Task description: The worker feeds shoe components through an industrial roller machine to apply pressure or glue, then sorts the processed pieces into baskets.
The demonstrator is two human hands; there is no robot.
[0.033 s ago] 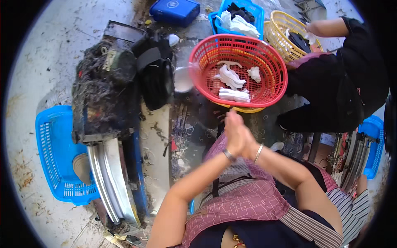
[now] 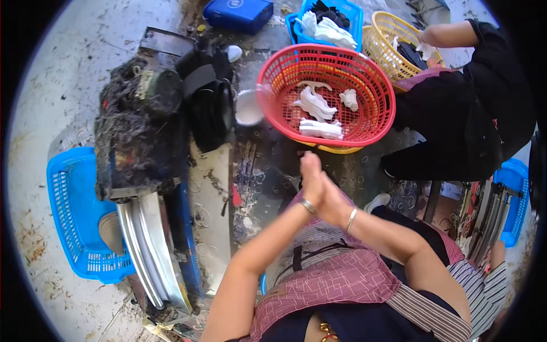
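Note:
My left hand (image 2: 310, 181) and my right hand (image 2: 334, 200) are pressed palm to palm in front of my apron, fingers stretched out and pointing away from me. Nothing shows between them; slight blur softens their edges. A metal bangle circles each wrist. Just beyond the fingertips stands a red plastic basket (image 2: 266, 111), with a yellow rim visible beneath it. Inside lie several white cloth bundles (image 2: 318, 105) that look like gloves. Neither hand touches the basket.
On the left are a lint-covered machine (image 2: 139, 122), a curved metal chute (image 2: 149, 245) and a blue basket (image 2: 71, 214). Behind stand a blue bin (image 2: 239, 16) and a blue crate (image 2: 358, 34) of gloves. A person in black (image 2: 456, 108) reaches into a yellow basket (image 2: 379, 43) on the right.
My joined hands have shifted slightly left, the left one now reaching a little farther forward against the right. The surroundings appear almost the same.

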